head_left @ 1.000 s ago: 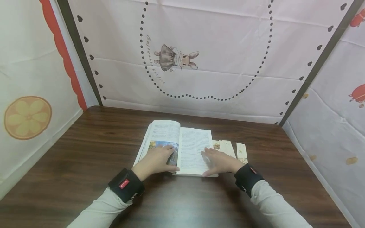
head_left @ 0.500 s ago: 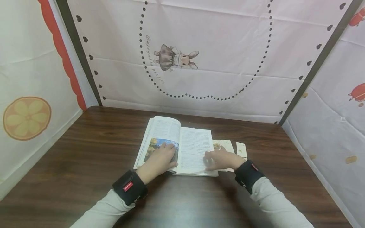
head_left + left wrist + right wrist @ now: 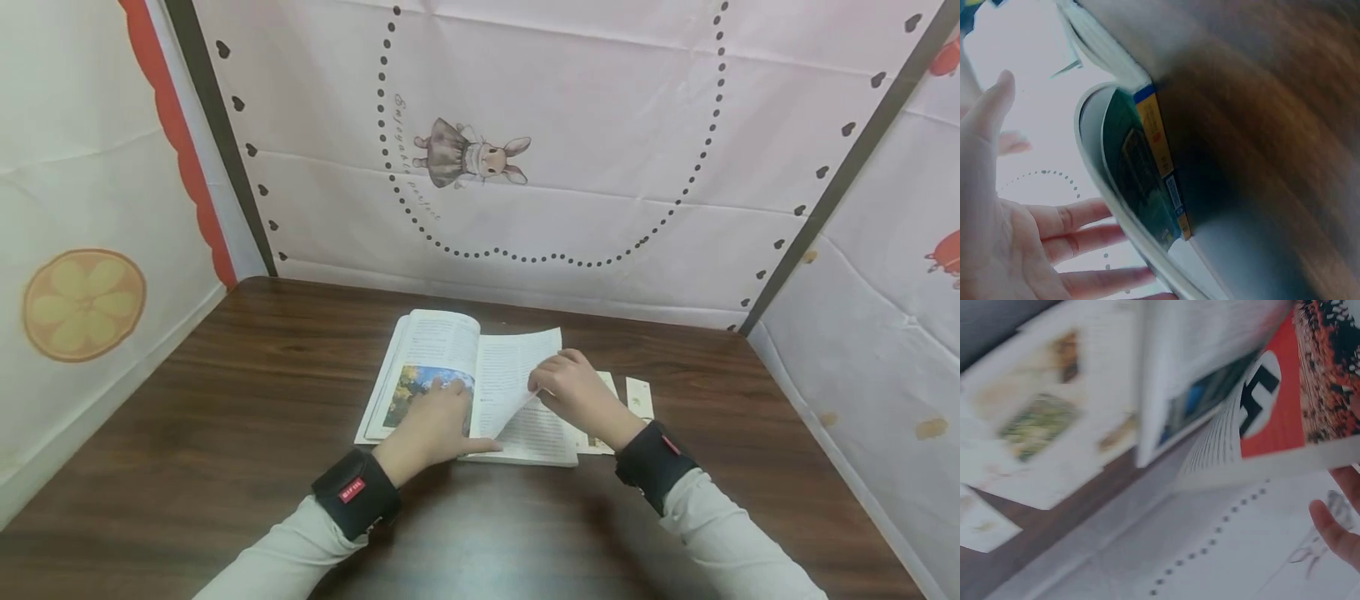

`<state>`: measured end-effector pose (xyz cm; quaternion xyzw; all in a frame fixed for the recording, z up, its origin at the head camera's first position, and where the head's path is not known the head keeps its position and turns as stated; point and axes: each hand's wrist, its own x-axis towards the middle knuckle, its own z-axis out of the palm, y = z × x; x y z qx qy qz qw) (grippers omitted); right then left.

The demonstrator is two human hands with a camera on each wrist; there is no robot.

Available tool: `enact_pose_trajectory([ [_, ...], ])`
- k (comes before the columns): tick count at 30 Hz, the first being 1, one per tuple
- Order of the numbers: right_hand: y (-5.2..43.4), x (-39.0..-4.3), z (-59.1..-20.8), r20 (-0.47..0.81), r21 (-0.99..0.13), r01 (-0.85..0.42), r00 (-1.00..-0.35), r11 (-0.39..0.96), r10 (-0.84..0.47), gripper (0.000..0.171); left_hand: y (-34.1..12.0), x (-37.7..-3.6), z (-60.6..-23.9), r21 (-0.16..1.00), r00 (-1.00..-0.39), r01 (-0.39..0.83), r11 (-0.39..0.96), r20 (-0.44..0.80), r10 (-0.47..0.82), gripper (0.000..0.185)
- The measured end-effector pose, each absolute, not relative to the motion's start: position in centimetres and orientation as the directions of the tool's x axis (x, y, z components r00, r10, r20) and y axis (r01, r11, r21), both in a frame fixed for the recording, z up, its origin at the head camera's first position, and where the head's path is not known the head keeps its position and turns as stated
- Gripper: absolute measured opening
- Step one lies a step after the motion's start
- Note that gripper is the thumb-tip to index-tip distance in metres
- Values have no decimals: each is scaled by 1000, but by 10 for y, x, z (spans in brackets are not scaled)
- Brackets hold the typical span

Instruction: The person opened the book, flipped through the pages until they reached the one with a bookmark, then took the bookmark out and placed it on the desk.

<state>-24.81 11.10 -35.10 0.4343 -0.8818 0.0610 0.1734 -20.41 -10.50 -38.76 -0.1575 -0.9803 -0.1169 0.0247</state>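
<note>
An open book (image 3: 551,446) lies on the table, with a colour photo on its left-hand page. My left hand (image 3: 435,421) rests on that page, its thumb stretched over toward the right-hand side. In the left wrist view, the fingers (image 3: 1085,240) lie against the curved pages above the orange-and-blue spine (image 3: 1159,140). Near its outer edge, my right hand (image 3: 577,387) pinches a right-hand page (image 3: 502,371), which is lifted and curls leftward over the printed page below. The right wrist view shows a raised page (image 3: 1279,394) with a red picture, beside the fingertips (image 3: 1329,528).
Cream printed cards (image 3: 640,398) lie on the brown wooden table (image 3: 262,392) right of the book, some partly under it or behind my right hand. Patterned cloth walls (image 3: 600,150) enclose the table at the back and both sides.
My right hand has gone from touching the right-hand page to pinching it, moving up and lifting its outer edge. My left hand stays on the left page, its thumb now extended rightward.
</note>
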Motion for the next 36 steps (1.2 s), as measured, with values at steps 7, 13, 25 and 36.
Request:
enact_pose_trajectory([
  [7,98,-242,-335,485,62,-833,-457,550,-746,19,-92,-203,-390,111,-955,286,952,119,273,76],
  [13,101,-243,-338,525,-57,-783,-551,619,-648,35,-91,-202,-391,173,-950,244,954,238,200,35],
  [25,142,-251,-374,-150,-259,-618,-733,742,-663,88,-129,-206,-376,706,-968,122,698,241,-75,49],
  [36,144,-251,-390,-243,-192,-637,-706,747,-665,99,-142,-205,-392,225,-911,281,933,368,185,68],
])
